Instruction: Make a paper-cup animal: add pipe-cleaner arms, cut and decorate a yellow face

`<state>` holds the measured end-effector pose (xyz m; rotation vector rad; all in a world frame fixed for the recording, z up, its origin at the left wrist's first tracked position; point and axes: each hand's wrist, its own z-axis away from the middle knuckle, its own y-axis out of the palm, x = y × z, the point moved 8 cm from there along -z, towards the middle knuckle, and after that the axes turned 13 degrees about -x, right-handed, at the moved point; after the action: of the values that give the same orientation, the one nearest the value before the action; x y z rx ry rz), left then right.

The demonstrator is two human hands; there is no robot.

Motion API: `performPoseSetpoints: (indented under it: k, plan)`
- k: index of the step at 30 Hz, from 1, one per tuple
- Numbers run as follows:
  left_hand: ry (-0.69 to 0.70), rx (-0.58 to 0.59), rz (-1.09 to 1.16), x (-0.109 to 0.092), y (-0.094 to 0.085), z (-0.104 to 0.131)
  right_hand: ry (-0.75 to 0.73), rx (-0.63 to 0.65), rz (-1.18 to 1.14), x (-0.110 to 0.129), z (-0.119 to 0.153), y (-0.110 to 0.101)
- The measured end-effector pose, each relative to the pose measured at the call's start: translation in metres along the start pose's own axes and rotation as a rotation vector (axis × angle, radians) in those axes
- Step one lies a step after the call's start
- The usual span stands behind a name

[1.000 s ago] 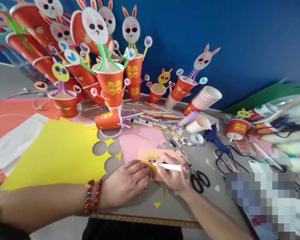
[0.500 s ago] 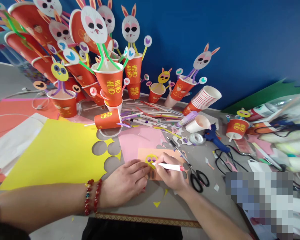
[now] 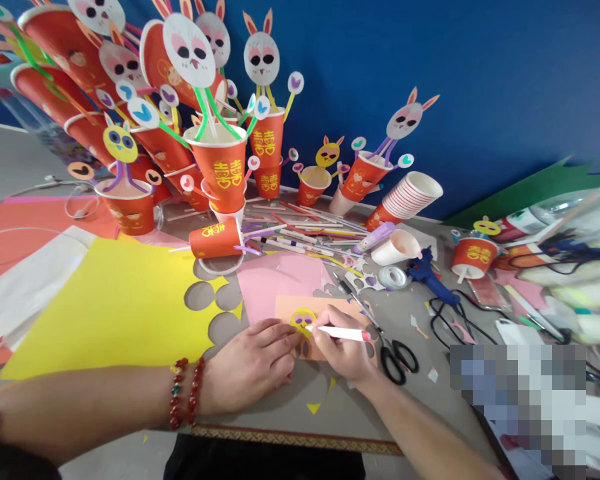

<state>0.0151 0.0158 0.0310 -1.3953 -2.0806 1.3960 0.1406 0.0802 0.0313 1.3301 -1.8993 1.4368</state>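
Observation:
A small yellow paper disc (image 3: 300, 319) with purple eyes lies on an orange paper sheet (image 3: 285, 307). My left hand (image 3: 255, 363) rests flat, its fingertips on the disc's lower left edge. Something red shows beneath its thumb side, too hidden to name. In my right hand (image 3: 343, 350) I pinch a white marker with a red end (image 3: 343, 333), its tip on the disc's face. Just right of this hand are black-handled scissors (image 3: 399, 361). Pink paper (image 3: 275, 283) lies behind the orange sheet, and a yellow sheet with round holes (image 3: 125, 300) is to the left.
Red cups with paper rabbit figures (image 3: 229, 167) crowd the back left. Straws and markers (image 3: 300, 230) lie behind the paper. To the right are a stack of cups (image 3: 413, 197), a tape roll (image 3: 393, 277), a blue glue gun (image 3: 433, 277) and dark cables (image 3: 447, 327).
The marker and my right hand have shifted very slightly over the disc. My left hand stays in place.

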Motion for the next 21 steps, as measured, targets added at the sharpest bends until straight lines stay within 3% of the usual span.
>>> performPoseSetpoints:
  k: [21]
  plan:
    - [-0.001, -0.004, -0.001, 0.0003, -0.0006, -0.0001, 0.021, 0.010, -0.014, -0.0012, 0.0008, 0.0002]
